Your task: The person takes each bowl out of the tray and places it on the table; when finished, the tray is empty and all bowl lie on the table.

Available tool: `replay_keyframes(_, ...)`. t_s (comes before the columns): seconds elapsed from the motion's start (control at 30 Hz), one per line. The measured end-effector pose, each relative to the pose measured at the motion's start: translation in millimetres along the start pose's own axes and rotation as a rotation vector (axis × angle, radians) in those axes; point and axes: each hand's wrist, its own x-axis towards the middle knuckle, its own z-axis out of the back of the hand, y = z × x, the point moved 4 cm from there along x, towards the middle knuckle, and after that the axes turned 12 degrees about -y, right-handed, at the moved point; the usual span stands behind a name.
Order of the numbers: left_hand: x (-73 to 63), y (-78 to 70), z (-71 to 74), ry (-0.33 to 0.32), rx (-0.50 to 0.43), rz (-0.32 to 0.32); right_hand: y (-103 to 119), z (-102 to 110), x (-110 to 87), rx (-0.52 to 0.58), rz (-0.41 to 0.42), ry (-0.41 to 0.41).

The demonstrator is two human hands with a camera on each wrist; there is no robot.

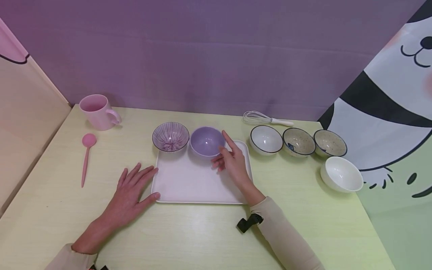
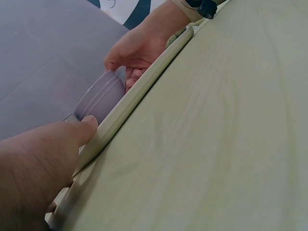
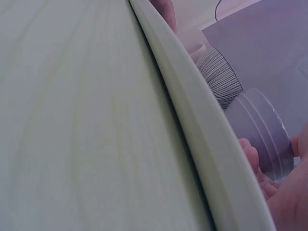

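A light purple bowl (image 1: 206, 140) sits at the back of the white rectangular tray (image 1: 189, 191). At its right side my right hand (image 1: 233, 163) grips it, with the thumb by the rim and several fingers bent low against the wall. The purple-striped bowl (image 1: 170, 137) stands just left of it, at the tray's back left corner. My left hand (image 1: 129, 197) lies with fingers spread and fairly straight at the tray's left edge, the thumb touching near the front corner. In the left wrist view, the left thumb (image 2: 87, 126) overlaps the tray's raised edge.
A pink mug (image 1: 96, 114) and pink spoon (image 1: 88, 150) are at the left. To the right stand a dark-rimmed white bowl (image 1: 266, 141), two speckled bowls (image 1: 298, 144) (image 1: 330, 145) and a plain white bowl (image 1: 341, 176). A whisk (image 1: 264, 118) lies behind them, near the back wall.
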Motion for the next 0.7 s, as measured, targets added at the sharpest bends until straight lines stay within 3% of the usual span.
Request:
replay_keyframes(0.33,0.2,-0.6,-0.2,0.008,-0.002,0.006,7,5,-6.5,-0.070,0.019,-0.037)
replay_keyframes(0.7,0.0,0.7,-1.0,0.006,0.008,0.005,22,21,-22.4,-0.016,0.021,-0.046)
